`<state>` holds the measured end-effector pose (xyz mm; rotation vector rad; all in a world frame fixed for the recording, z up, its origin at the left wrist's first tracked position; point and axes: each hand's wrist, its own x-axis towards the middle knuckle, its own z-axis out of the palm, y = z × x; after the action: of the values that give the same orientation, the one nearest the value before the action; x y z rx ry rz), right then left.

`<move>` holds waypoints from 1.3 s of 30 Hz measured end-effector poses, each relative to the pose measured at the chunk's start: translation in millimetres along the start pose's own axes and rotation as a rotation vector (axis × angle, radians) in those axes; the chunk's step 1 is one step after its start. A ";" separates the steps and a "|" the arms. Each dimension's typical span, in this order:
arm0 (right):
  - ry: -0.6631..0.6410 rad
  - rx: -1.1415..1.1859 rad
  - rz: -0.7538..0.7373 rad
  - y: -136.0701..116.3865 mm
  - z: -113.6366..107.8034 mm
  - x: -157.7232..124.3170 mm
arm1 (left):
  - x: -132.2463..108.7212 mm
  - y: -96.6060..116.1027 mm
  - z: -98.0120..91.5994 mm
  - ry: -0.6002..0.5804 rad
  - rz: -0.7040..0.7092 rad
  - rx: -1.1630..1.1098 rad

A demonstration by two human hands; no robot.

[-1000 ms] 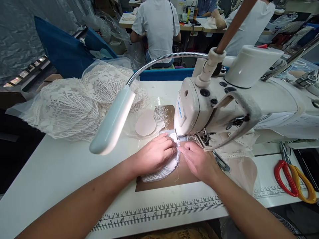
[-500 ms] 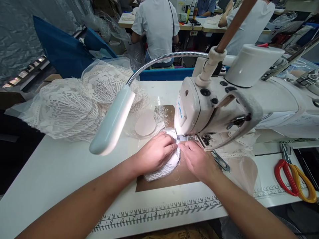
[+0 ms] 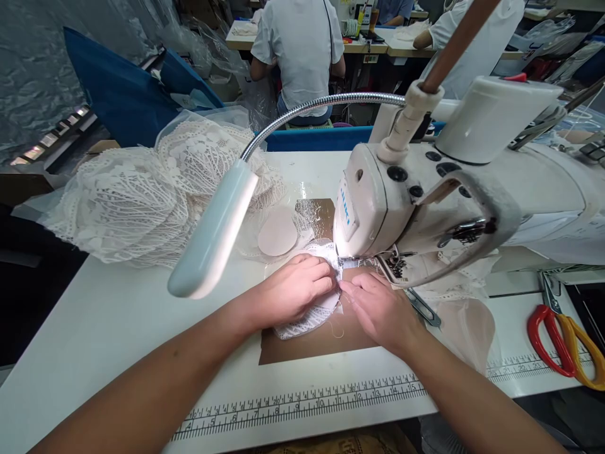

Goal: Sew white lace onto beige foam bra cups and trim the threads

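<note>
A rounded white lace piece (image 3: 305,325) lies under the needle end of a white sewing machine (image 3: 366,202). My left hand (image 3: 297,285) rests on top of it with curled fingers, gripping the fabric close to the presser foot. At the lace's right edge, my right hand (image 3: 380,310) pinches the rim between thumb and forefinger. Both hands sit just in front of the needle area, which is partly hidden by the machine head. Beneath the lace is a brown sheet (image 3: 309,350), and loose threads trail from the edge.
A lamp (image 3: 212,233) on a bendable neck hangs over the left. Stacked lace pieces (image 3: 127,202) and a beige oval pad (image 3: 277,232) lie behind. To the right are thread snips (image 3: 424,308), scissors (image 3: 551,340) and sheer fabric (image 3: 466,328). A ruler strip (image 3: 302,407) runs along the front edge.
My left hand's fingers are curled in more on the lace. The right hand has shifted slightly down, still at its edge. The view has moved a little.
</note>
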<state>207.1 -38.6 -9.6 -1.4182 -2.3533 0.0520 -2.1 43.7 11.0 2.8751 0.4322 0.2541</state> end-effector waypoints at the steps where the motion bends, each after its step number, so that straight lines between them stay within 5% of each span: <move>1: 0.001 -0.015 0.008 -0.1 0.3 0.4 | 0.0 0.1 -0.1 -0.007 -0.003 0.000; 25: -0.041 -0.328 0.035 -8.2 0.4 8.9 | 2.9 8.6 7.7 0.050 -0.075 0.042; 30: 0.010 -0.234 0.074 -4.7 2.4 7.9 | 3.0 5.0 9.0 0.074 -0.070 0.069; 39: -0.083 -0.028 0.154 4.7 5.8 -1.8 | 2.7 -2.6 7.7 0.099 -0.085 0.060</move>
<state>209.8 -36.9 -16.6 -1.6379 -2.3137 0.1229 1.3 45.5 3.4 2.9028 0.5889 0.3760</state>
